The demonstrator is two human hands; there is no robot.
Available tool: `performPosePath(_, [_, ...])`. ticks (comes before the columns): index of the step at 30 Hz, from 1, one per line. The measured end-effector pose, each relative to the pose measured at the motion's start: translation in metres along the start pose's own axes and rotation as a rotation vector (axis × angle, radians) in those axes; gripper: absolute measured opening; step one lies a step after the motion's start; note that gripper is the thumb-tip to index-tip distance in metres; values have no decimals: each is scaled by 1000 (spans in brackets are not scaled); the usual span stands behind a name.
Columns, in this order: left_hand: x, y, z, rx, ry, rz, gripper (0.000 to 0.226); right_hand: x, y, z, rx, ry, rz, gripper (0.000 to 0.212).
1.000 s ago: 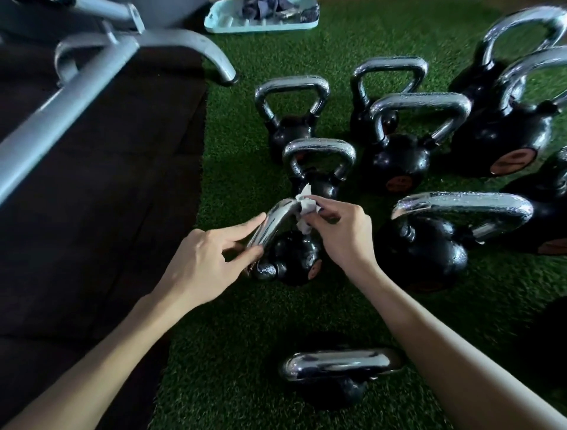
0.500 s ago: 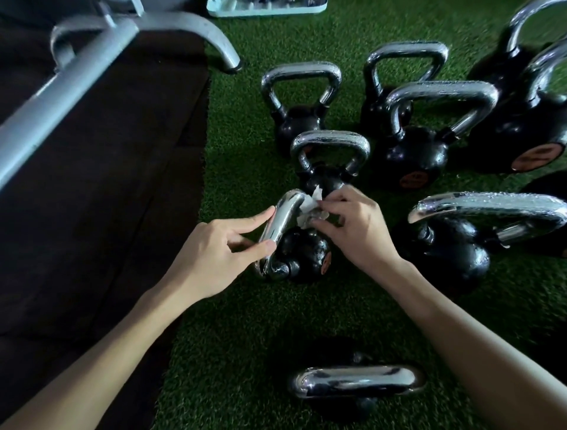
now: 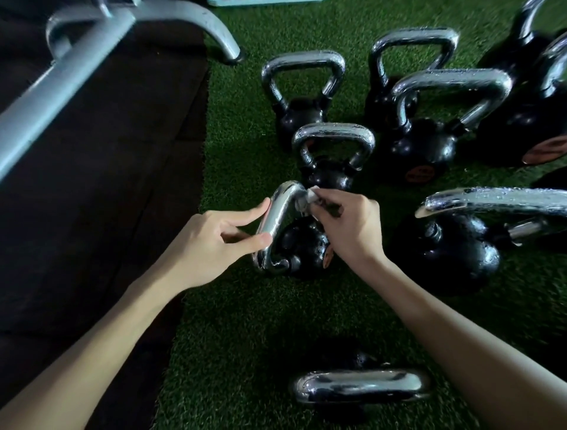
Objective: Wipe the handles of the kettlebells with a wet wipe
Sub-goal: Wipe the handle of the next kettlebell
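A small black kettlebell (image 3: 302, 245) with a chrome handle (image 3: 276, 221) stands on the green turf in the middle of the head view. My left hand (image 3: 211, 242) pinches the handle's left side between thumb and forefinger. My right hand (image 3: 346, 224) pinches a crumpled white wet wipe (image 3: 308, 198) against the handle's top right bend. Most of the wipe is hidden under my fingers.
Several more kettlebells with wet chrome handles stand behind (image 3: 333, 153) and to the right (image 3: 454, 245); one is near me (image 3: 362, 388). A grey metal frame (image 3: 92, 52) crosses the dark rubber mat (image 3: 92, 190) on the left. A pale tray's edge (image 3: 264, 2) shows at the top.
The wipe under my right hand has slid a little along the top of the handle. The camera has dipped closer; my left hand keeps its pinch.
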State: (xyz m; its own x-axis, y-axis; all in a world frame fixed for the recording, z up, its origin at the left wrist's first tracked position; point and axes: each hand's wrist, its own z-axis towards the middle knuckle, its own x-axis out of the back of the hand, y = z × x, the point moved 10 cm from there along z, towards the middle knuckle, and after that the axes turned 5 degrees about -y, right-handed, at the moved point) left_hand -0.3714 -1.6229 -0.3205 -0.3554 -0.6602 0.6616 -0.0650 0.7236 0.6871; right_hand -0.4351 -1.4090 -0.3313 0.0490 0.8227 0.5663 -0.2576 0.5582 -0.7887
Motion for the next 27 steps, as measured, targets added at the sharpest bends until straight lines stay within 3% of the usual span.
performPosePath(6, [2, 1, 3, -22, -149, 35, 75, 1, -7, 13, 18, 16, 71, 30])
performPosePath(10, [1, 1, 7, -32, -147, 24, 76, -2, -3, 17, -1, 17, 99, 29])
performPosePath(17, [4, -4, 5, -26, -90, -11, 77, -5, -44, -5, 124, -86, 77, 26])
performPosePath(22, [6, -6, 5, -36, -71, 17, 75, 0, -37, 7, 41, -25, 104, 21])
performPosePath(27, [10, -13, 6, -34, -30, -3, 77, -26, -52, -24, 90, -252, 156, 16])
